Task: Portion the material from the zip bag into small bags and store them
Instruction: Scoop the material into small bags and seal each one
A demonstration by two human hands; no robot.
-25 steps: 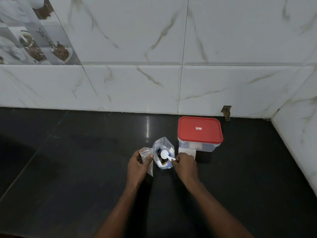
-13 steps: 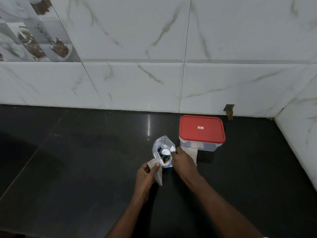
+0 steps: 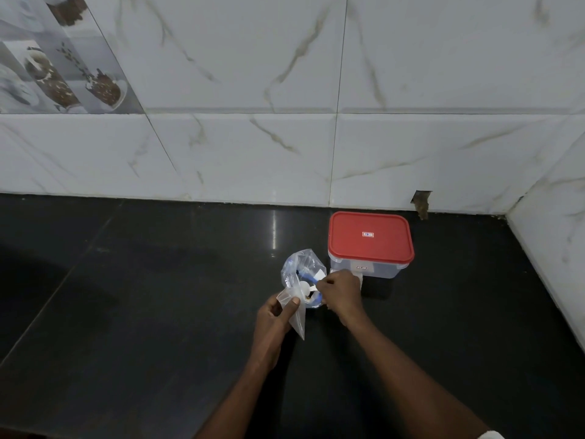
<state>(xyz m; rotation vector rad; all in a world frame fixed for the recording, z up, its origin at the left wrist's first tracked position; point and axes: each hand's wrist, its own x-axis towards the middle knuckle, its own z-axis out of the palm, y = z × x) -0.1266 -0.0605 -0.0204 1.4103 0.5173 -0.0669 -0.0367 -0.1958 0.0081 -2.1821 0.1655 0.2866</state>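
Observation:
A clear zip bag (image 3: 300,267) with blue markings stands open on the black counter, left of the red-lidded box. My right hand (image 3: 340,291) pinches the handle of a small white scoop (image 3: 306,286), whose bowl sits at the mouth of the small clear bag. My left hand (image 3: 274,315) pinches that small clear bag (image 3: 296,315) by its top edge, just in front of the zip bag, with its pointed end hanging down. What the scoop carries is too small to tell.
A clear plastic box with a red lid (image 3: 370,237) stands shut right of the bags, near the wall. Something white lies under its front edge, behind my right hand. Marble-tiled walls close the back and right of the black counter (image 3: 142,296).
The scoop has come out of the zip bag toward the small bag's mouth. My left hand has lowered the small bag and brought it closer to me.

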